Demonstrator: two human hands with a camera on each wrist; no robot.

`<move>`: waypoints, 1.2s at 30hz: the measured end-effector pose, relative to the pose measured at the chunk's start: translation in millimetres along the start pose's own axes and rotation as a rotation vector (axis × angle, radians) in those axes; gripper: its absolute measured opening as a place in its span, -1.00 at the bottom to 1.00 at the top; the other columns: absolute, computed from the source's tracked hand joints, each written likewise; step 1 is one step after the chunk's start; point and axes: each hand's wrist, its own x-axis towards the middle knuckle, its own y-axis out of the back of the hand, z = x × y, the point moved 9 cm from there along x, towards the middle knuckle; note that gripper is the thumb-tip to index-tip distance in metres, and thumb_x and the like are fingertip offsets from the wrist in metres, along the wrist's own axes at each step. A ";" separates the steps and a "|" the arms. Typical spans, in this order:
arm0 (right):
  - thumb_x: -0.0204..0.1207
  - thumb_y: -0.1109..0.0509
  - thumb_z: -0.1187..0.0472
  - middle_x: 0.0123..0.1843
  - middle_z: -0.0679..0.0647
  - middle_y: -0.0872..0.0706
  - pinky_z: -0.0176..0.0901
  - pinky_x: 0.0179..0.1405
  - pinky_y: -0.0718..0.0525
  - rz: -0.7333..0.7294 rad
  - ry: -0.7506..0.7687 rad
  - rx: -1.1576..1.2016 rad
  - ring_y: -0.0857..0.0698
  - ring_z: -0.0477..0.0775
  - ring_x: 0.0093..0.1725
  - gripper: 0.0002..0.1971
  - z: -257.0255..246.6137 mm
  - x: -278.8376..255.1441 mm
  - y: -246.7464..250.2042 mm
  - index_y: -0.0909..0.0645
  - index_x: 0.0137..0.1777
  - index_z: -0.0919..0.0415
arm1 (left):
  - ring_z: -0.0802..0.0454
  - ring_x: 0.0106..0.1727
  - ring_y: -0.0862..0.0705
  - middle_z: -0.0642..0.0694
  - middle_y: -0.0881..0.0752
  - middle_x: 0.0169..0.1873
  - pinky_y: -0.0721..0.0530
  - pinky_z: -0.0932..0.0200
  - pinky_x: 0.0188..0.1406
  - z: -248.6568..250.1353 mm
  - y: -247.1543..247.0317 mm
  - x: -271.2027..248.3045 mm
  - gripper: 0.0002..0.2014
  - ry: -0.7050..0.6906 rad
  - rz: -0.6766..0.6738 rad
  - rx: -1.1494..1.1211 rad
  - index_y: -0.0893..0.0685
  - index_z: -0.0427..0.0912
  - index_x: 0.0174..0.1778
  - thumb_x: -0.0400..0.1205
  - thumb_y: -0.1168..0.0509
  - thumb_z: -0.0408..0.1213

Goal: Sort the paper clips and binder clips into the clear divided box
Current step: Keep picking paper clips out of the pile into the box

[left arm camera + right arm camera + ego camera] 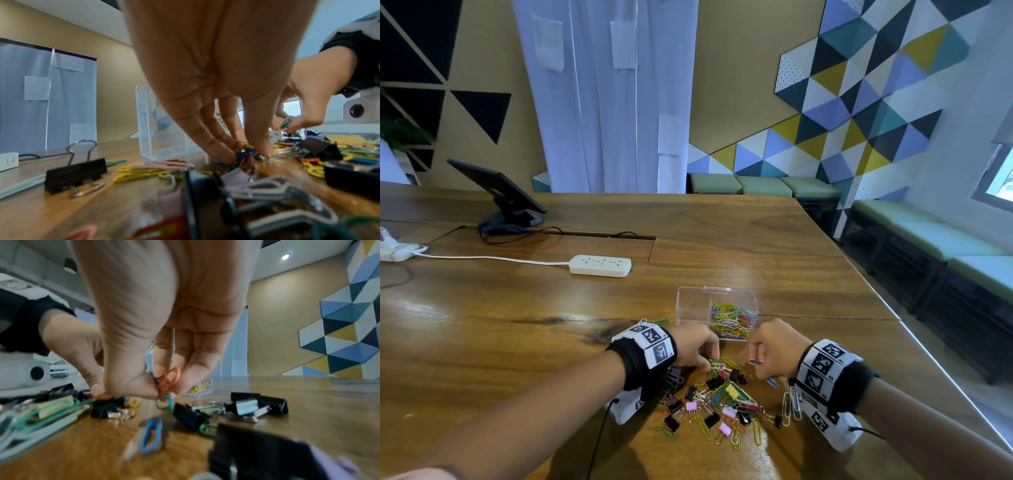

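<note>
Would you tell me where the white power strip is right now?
In the head view, the white power strip lies on the wooden table, beyond and left of the clear divided box.

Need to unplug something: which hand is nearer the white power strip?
Left. The left hand is on the power strip's side of the clip pile; the right hand is farther right.

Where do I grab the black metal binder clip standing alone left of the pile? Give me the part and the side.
Pinch the black metal binder clip by its raised silver wire handle, coming from above. That loop stands upright and free, while the other handle lies flat on the wooden table, and the low body probably offers less to hold.
</note>
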 end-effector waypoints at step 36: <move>0.53 -0.14 0.44 0.16 0.00 -0.75 -0.36 0.04 -0.60 0.291 0.019 0.049 -0.68 -0.16 -0.03 -0.62 -6.9 34.2 63.7 -0.72 0.11 0.12 | 0.09 -0.14 -0.51 -0.24 -0.73 -0.03 -0.44 0.21 -0.15 1.4 -0.2 -1.3 -0.80 -0.060 0.030 -0.033 -0.68 -0.31 -0.06 0.54 -0.42 -0.25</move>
